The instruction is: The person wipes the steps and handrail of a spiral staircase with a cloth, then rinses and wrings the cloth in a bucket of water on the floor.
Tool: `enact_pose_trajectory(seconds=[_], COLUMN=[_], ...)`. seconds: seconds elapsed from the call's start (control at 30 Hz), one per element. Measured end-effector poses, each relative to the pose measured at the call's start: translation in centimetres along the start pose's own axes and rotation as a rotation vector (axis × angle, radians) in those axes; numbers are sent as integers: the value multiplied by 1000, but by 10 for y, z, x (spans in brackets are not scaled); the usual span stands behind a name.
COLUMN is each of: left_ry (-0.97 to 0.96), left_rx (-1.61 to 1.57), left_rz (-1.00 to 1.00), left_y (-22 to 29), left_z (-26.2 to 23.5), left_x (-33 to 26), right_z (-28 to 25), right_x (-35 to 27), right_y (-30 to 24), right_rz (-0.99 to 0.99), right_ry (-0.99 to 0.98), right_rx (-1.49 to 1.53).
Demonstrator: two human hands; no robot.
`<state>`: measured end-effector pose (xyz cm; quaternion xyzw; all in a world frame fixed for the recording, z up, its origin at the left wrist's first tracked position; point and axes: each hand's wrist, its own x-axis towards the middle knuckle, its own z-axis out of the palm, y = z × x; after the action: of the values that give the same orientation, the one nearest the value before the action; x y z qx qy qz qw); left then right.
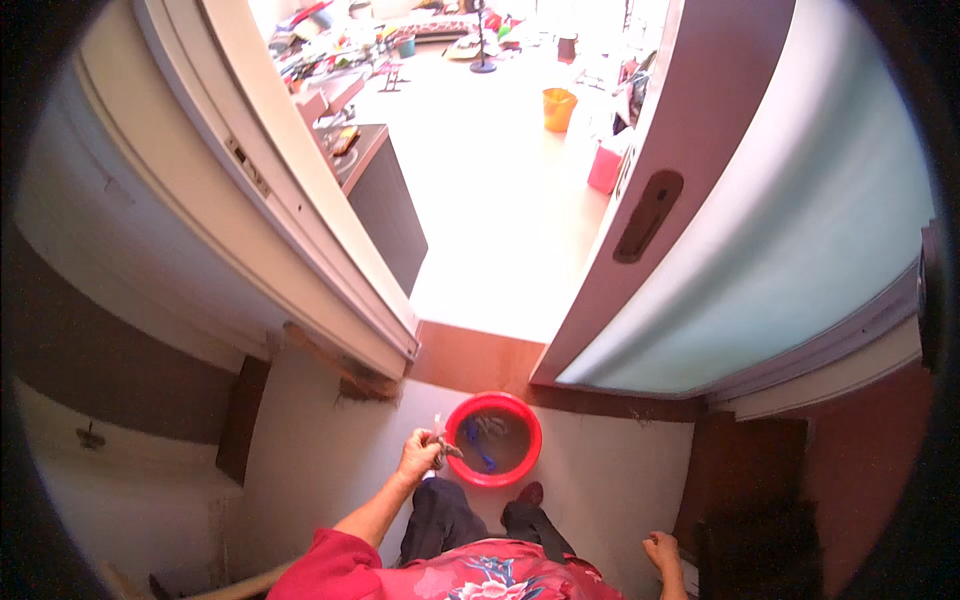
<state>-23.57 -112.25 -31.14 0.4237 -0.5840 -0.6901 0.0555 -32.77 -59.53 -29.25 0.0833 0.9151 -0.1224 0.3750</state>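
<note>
red basin (493,439) sitting on the pale floor (320,470) just near the doorway threshold (480,360), murky water and dark items inside | left hand (422,453) gripping a small wet object at its left rim, fingers curled tight | right hand (662,551) hanging loose, fingers hard to tell | risk: water likely dripping onto the floor, feet slipping; a foot (530,493) touching the basin could be tipping it

Glossy red plastic basin (493,440); smooth pale floor (330,470); frosted glass door (800,230).

Open door (760,230), sunlit room floor (500,200) beyond
</note>
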Motion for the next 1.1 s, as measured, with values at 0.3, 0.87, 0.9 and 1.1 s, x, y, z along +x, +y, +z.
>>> enact_pose_trajectory(seconds=[0.3, 0.87, 0.9, 1.1], left_ry=[-498, -834, -863, -831], left_rx=[280, 343, 314, 238], left_rz=[166, 139, 44, -383], left_y=[60, 65, 68, 31], left_z=[24, 29, 30, 15], left_x=[47, 40, 34, 26], right_z=[37, 129, 130, 199], right_x=[-33, -75, -86, -112], right_y=[-257, -359, -351, -318], right_rz=[-453, -343, -262, -22], right_ry=[25, 184, 156, 94], right_rx=[514, 1375, 1382, 1641])
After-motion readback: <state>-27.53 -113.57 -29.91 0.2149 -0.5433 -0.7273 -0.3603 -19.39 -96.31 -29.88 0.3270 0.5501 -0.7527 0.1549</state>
